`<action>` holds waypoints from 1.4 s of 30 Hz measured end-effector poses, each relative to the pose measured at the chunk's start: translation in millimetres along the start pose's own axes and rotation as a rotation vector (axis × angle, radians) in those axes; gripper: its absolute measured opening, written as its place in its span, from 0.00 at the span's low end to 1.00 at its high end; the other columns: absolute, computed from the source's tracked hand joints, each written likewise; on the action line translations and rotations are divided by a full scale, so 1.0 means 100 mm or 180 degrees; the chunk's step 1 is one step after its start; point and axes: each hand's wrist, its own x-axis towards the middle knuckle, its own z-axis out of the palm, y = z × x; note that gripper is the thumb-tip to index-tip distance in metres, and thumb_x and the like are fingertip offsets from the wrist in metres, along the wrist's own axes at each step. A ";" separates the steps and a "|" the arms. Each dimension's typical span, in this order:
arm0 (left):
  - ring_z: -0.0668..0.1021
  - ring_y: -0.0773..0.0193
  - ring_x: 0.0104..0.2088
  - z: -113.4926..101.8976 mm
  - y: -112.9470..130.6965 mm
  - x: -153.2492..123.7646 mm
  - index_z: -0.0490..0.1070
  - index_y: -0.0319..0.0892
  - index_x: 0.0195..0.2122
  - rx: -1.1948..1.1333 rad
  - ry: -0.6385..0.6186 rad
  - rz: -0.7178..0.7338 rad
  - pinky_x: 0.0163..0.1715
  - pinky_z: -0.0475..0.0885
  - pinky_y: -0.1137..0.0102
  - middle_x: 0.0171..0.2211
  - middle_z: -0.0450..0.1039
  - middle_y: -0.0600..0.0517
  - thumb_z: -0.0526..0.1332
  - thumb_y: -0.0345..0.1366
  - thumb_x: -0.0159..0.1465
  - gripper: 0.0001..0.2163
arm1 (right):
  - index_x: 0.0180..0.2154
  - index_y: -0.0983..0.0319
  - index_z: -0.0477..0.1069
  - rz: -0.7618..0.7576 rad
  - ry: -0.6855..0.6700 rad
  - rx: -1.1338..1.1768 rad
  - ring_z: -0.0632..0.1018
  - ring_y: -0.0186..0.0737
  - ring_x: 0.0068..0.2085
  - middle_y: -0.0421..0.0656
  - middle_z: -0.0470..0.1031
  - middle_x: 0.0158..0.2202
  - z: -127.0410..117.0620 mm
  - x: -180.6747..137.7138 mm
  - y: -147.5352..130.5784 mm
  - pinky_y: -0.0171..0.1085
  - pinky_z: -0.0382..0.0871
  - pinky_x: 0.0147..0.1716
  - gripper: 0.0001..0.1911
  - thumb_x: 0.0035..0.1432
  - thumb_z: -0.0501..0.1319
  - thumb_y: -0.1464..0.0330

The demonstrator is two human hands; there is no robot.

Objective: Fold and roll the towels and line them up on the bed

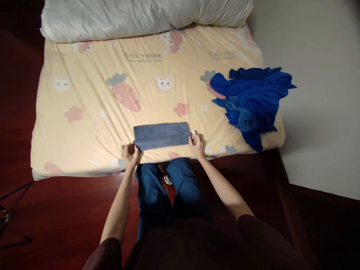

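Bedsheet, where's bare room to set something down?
Free: the yellow bedsheet left of the left hand, and between the folded gray-blue cloth and pale quilt. Crowded: the right side, under the blue pile, and the near middle, where the left hand and right hand hold the cloth.

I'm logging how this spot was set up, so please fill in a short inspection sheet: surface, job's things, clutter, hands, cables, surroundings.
Surface: bed with a yellow printed sheet, creased in places.
Job's things: grey-blue cloth, lying folded near the bed's front edge.
Clutter: bright blue fabric heap at the right side; pale bulky quilt across the far end.
Hands: left hand pinches the cloth's near left corner; right hand grips its right end.
Cables: nothing seen that is clearly a cable.
Surroundings: pale wall on the right, dark red floor, thin dark stand at far left, partly out of view.
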 end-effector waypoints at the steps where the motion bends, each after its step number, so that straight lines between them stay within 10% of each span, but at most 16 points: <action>1: 0.75 0.56 0.40 0.00 0.00 0.00 0.73 0.45 0.37 -0.0023 -0.0010 0.0025 0.43 0.74 0.62 0.32 0.72 0.49 0.64 0.41 0.65 0.06 | 0.40 0.58 0.69 -0.0022 0.0026 -0.0022 0.79 0.41 0.33 0.43 0.76 0.30 0.00 0.00 0.00 0.39 0.76 0.38 0.13 0.68 0.59 0.56; 12: 0.74 0.48 0.49 0.01 -0.11 -0.01 0.76 0.46 0.38 -0.0031 -0.0176 0.0491 0.54 0.69 0.50 0.44 0.75 0.42 0.64 0.38 0.63 0.05 | 0.39 0.58 0.74 -0.0511 0.0438 -0.0525 0.78 0.51 0.50 0.52 0.75 0.46 -0.01 -0.02 0.00 0.53 0.72 0.56 0.09 0.68 0.63 0.60; 23: 0.73 0.46 0.56 -0.04 -0.03 0.02 0.76 0.48 0.45 -0.0141 -0.0759 0.0774 0.63 0.60 0.45 0.53 0.80 0.45 0.60 0.33 0.66 0.09 | 0.48 0.56 0.80 -0.0768 -0.0410 -0.0268 0.79 0.47 0.56 0.46 0.82 0.53 -0.07 0.04 -0.08 0.54 0.70 0.61 0.17 0.73 0.52 0.67; 30: 0.71 0.40 0.59 -0.12 0.01 0.10 0.71 0.47 0.53 0.0069 -0.1248 0.1140 0.62 0.61 0.46 0.60 0.75 0.43 0.68 0.40 0.57 0.22 | 0.60 0.59 0.72 -0.1043 -0.0800 -0.0605 0.75 0.54 0.61 0.48 0.75 0.63 -0.19 0.05 -0.16 0.55 0.66 0.62 0.27 0.59 0.59 0.68; 42: 0.71 0.49 0.60 -0.08 -0.01 0.13 0.74 0.46 0.55 -0.0369 -0.0980 0.0740 0.63 0.66 0.51 0.56 0.77 0.45 0.60 0.33 0.66 0.16 | 0.58 0.56 0.74 -0.0932 -0.0550 -0.0378 0.72 0.48 0.65 0.45 0.75 0.63 -0.13 0.06 -0.08 0.55 0.66 0.67 0.27 0.60 0.55 0.78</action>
